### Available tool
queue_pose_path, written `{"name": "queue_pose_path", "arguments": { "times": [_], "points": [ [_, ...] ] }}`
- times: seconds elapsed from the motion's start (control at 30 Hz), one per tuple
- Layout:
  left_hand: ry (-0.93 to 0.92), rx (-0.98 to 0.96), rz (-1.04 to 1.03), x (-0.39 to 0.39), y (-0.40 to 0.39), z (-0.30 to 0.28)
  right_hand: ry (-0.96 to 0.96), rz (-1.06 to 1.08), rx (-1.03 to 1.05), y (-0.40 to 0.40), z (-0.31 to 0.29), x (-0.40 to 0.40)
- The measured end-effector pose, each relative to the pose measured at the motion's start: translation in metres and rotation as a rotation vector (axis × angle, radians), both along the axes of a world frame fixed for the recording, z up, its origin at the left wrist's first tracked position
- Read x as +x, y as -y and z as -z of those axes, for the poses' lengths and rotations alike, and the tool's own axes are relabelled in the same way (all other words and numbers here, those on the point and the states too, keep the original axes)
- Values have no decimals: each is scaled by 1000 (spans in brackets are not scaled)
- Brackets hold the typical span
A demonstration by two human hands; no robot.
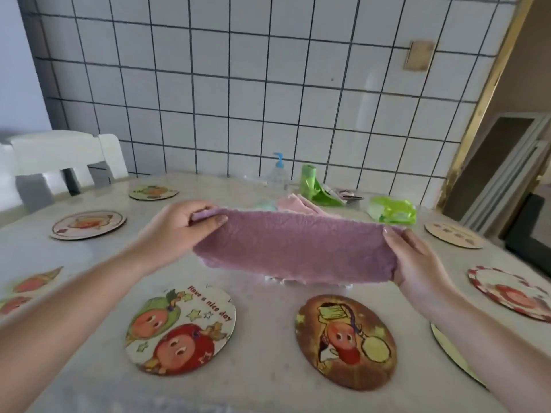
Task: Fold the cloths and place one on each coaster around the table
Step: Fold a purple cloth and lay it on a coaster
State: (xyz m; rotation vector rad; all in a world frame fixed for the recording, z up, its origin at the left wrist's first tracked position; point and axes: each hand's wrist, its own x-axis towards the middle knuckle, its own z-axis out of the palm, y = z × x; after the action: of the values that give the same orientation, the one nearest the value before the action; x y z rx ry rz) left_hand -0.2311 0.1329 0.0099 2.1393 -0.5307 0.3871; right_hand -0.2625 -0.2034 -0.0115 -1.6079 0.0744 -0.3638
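A purple cloth (pixel 295 248) hangs stretched above the middle of the table, folded over so its lower edge droops. My left hand (pixel 176 231) pinches its left end and my right hand (pixel 417 263) grips its right end. Behind it lies a pile of cloths (pixel 293 203), pink with a bit of pale green showing. Several round picture coasters ring the table: a light one (pixel 179 329) and a brown one (pixel 346 341) nearest me, more at far left (pixel 88 225), at the back (pixel 153 192), and at the right (pixel 453 235) (pixel 512 292).
A clear pump bottle (pixel 278 174), a green bag roll (pixel 310 181) and a green plastic packet (pixel 392 210) stand at the table's back. A white chair (pixel 64 158) is at the far left. A tiled wall rises behind the grey table (pixel 268 383).
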Motion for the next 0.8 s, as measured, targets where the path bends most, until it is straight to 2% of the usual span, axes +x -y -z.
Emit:
{"name": "queue_pose_path", "arguments": {
  "times": [0.13, 0.23, 0.3, 0.4, 0.5, 0.6, 0.8],
  "points": [
    [-168, 94, 28, -23, 2, 48, -253, -41, 71, -2, 55, -34],
    [-272, 97, 19, -31, 0, 70, -363, -61, 73, 2, 70, -53],
    [-405, 85, 55, -39, -2, 77, -432, -111, 115, 3, 72, -65],
    [-587, 181, 157, -43, -9, 85, -476, -163, 89, 6, 73, -78],
    [-687, 115, 175, -40, -9, 86, -444, -139, -10, 7, 72, -77],
    [-601, 91, 139, -28, -3, 85, -396, -81, -144, 8, 72, -61],
    [-357, 269, 38, 10, 1, 91, -315, -43, -290, 11, 75, -16]
  ]
}}
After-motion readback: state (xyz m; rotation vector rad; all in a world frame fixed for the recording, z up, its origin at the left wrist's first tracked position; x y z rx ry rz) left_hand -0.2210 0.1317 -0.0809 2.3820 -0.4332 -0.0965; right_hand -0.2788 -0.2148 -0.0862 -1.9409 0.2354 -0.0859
